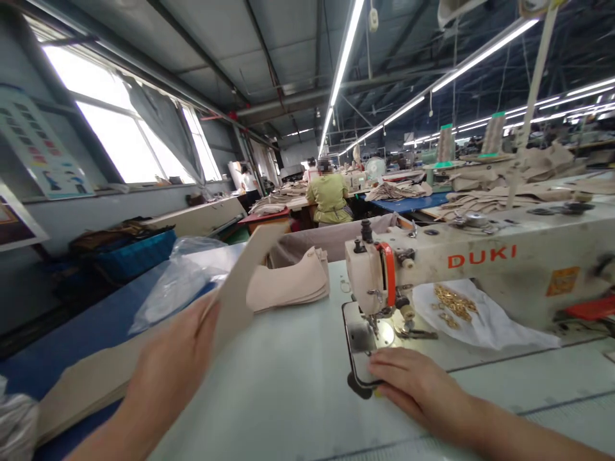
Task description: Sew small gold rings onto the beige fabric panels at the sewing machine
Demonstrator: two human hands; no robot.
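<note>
My left hand (175, 346) is closed on a beige fabric piece (245, 282), raised above the table and slightly blurred. Beyond it lies a stack of similar fabric pieces (293, 282), and more fabric pieces (91, 378) lie to the left under my wrist. My right hand (418, 387) rests with fingers stretched out on the near edge of the metal plate of the sewing machine (368, 269), just in front of its needle area. Nothing shows in its fingers, though their undersides are hidden.
Small gold-coloured metal parts (454, 304) lie on a white cloth (494, 326) under the machine arm. Clear plastic (177, 282) sits on the blue surface at left. A person in a yellow-green top (329, 195) sits ahead. Thread cones (446, 146) stand at the back right.
</note>
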